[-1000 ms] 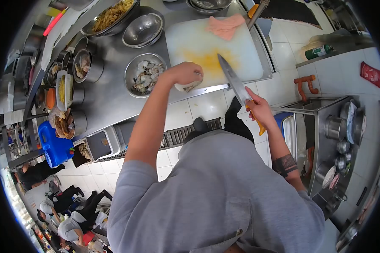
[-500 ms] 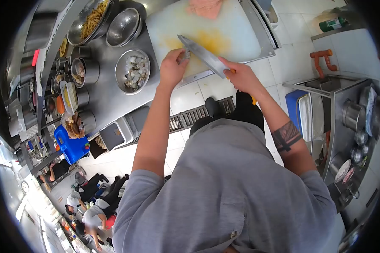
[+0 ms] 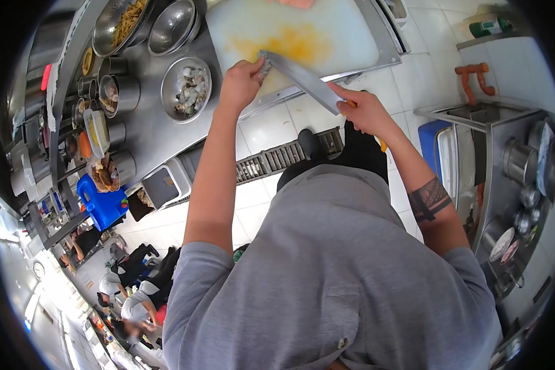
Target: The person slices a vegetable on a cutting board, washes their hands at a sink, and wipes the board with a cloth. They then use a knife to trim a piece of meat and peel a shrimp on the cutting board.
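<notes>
My right hand (image 3: 365, 111) is clamped on the knife (image 3: 302, 79), blade running long and slanted up-left toward my left hand (image 3: 239, 83). My left fingers pinch a small grey shrimp (image 3: 264, 61) right at the blade tip, over the near edge of the cutting board (image 3: 327, 31). Further left of my left hand sits the steel bowl of shrimp (image 3: 186, 88).

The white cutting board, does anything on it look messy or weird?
Yes. The white cutting board has a big yellow-orange stain smeared across its middle. The left hand holds a small piece of food at the board's near edge, against the knife held by the right hand.
</notes>
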